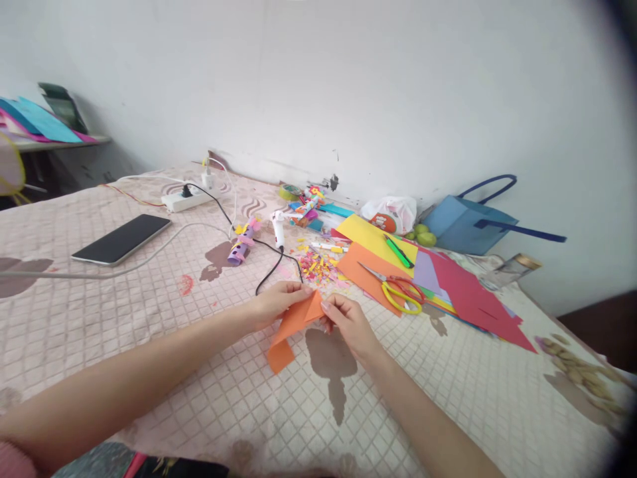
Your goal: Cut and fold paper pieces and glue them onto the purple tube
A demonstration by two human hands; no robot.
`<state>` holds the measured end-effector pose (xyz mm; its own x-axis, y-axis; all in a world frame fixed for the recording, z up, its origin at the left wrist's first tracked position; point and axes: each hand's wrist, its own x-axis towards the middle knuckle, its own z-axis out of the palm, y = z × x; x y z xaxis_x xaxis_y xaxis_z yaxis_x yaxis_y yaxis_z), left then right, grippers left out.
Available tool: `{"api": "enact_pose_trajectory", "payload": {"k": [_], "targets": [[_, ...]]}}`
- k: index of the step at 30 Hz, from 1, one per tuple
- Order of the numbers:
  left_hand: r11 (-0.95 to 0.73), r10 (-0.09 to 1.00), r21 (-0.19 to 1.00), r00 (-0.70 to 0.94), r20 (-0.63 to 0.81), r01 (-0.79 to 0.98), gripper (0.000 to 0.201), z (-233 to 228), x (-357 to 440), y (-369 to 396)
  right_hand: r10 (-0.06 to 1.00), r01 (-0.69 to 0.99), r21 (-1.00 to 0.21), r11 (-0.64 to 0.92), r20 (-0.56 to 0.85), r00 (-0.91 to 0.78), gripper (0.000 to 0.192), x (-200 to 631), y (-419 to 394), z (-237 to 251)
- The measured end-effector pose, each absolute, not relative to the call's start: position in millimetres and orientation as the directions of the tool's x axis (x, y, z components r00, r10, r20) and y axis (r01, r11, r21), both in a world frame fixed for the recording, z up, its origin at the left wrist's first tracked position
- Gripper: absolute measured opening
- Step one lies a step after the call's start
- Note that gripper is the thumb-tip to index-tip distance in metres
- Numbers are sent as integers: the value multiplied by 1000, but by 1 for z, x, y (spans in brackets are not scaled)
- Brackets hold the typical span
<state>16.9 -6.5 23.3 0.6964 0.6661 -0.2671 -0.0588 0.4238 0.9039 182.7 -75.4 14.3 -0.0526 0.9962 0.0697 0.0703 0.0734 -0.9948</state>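
Note:
A folded strip of orange paper (294, 318) is held up over the patterned tablecloth, its lower end hanging and curling outward. My left hand (283, 299) grips its upper left edge between thumb and fingers. At the right side of the fold, my right hand (346, 322) pinches a corner of the same sheet. Just beyond the hands lie many small paper scraps (321, 265) and a white glue gun (279, 229) with a black cord. Scissors (398, 290) with red and yellow handles rest to the right on orange sheets.
Coloured paper sheets (468, 292) and a green cutter (398, 251) lie at the right, near a blue bag (470, 222) and a glass jar (515, 271). A purple paper roll (241, 244), a phone (123, 239) and a power strip (186, 199) with cables are on the left.

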Motion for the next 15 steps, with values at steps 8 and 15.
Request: {"api": "enact_pose_trajectory", "payload": {"k": [8, 15], "targets": [[400, 706, 916, 643, -297, -16, 30, 28, 17, -7, 986, 148, -975, 166, 159, -55, 19, 181, -76, 13], [317, 750, 947, 596, -285, 54, 35, 25, 17, -6, 959, 246, -928, 280, 259, -113, 48, 182, -76, 10]]}}
